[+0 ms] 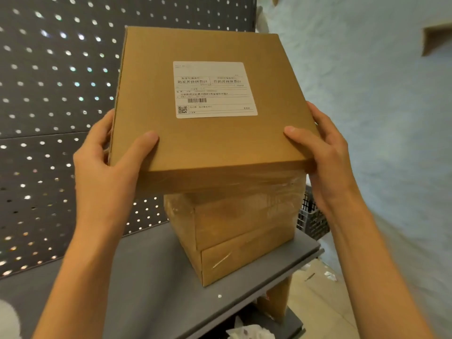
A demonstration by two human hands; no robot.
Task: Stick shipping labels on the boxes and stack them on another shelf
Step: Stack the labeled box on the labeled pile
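Observation:
A flat brown cardboard box (pixel 215 143) fills the middle of the head view, with a white shipping label (pixel 214 89) stuck on its top face. My left hand (pixel 110 162) grips its near left corner, thumb on top. My right hand (pixel 325 152) grips the near right corner the same way. The box sits tilted just over a stack of two taped cardboard boxes (pixel 239 231) on the grey shelf (pixel 137 285). I cannot tell whether it touches the stack.
A dark perforated back panel (pixel 49 118) rises behind the shelf. A pale wall (pixel 379 118) is on the right. A dark plastic crate (pixel 311 216) shows behind the stack. Below the shelf are another cardboard box (pixel 278 299), crumpled white paper (pixel 249 332) and a littered floor.

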